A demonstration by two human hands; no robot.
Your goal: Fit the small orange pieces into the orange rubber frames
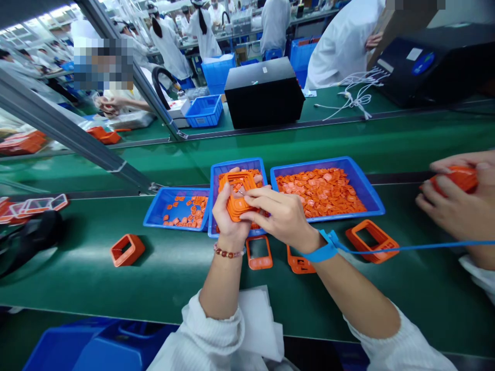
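My left hand grips an orange plastic frame above a blue plastic tray, and the frame looks like a stack of rectangular pieces. My right hand presses its fingers against the same frame from the right. Small orange parts fill the tray under both hands, and my hands hide most of them. A wider blue tray heaped with small orange parts stands just right of my right hand. A blue strap circles my right wrist, with its cord running right.
A smaller blue tray of orange parts adjoins on the left. Loose orange frames lie on the green conveyor belt. A co-worker's hands hold an orange piece at right. A glass panel, black equipment and other workers stand beyond the belt.
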